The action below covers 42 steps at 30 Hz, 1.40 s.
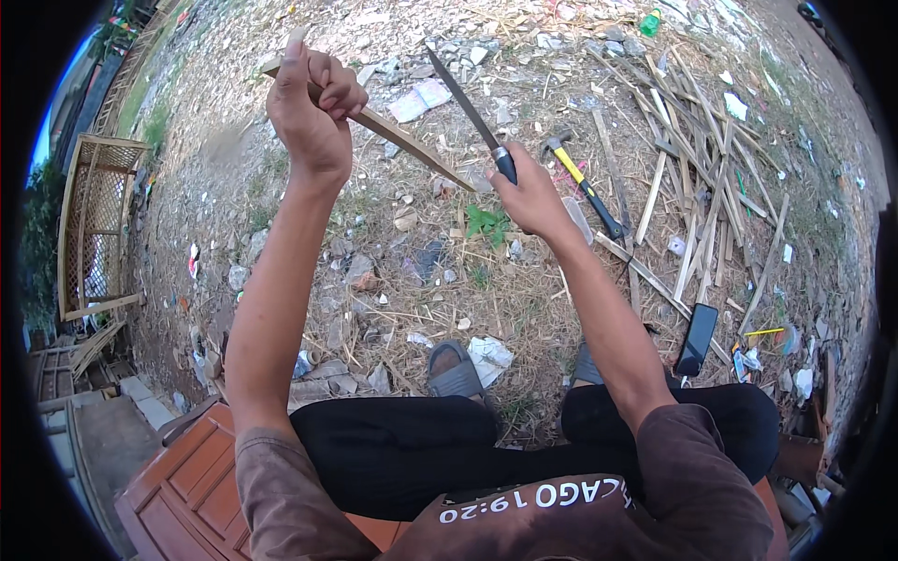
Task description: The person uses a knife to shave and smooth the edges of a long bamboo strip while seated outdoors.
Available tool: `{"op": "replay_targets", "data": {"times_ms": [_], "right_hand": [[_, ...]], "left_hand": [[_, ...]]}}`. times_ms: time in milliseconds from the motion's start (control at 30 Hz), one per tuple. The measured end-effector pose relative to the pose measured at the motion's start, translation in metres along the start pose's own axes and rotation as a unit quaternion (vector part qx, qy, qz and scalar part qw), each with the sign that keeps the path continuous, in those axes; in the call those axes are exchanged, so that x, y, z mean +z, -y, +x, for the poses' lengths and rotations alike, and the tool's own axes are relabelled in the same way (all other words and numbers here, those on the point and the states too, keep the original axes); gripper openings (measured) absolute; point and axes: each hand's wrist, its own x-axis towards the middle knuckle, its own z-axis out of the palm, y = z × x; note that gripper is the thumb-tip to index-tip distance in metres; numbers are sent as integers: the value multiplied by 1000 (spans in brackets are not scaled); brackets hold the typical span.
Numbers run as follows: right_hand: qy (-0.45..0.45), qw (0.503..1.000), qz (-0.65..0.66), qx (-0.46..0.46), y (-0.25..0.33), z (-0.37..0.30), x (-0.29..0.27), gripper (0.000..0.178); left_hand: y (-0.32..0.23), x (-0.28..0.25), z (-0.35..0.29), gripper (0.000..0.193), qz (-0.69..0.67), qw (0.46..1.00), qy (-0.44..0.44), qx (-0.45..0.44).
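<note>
My left hand (313,117), raised at the upper left of centre, is closed around a thin wooden slat (407,143). The slat slants down to the right, and its lower end comes near my other hand. My right hand (531,194) grips the dark handle of a long-bladed knife (465,105). Its narrow, dark blade points up and to the left, away from me and apart from the slat. Just right of this hand, a claw hammer (585,187) with a yellow and black handle lies on the ground.
Loose wooden slats (697,168) lie piled at the right. A black phone (696,338) rests near my right knee. Stones, straw and litter cover the ground. A wooden lattice frame (101,220) stands far left, and a reddish-brown panelled wooden piece (192,481) is at lower left.
</note>
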Motion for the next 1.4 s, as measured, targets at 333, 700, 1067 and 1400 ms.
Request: {"op": "replay_targets", "data": {"times_ms": [333,700,1067,1400], "right_hand": [[-35,992,84,-87,68,-68,51,32],[-39,994,94,-47,45,-70,68,31],[-27,998,54,-3,-26,-54,90,23],[-6,998,-15,61,-65,-49,96,22]], "left_hand": [[-16,-1,-17,51,-32,998,-24,-46],[-11,22,-10,44,26,986,-165,-17],[-9,12,-8,49,34,988,-150,-22],[-8,9,-3,42,18,985,-172,-28]]}}
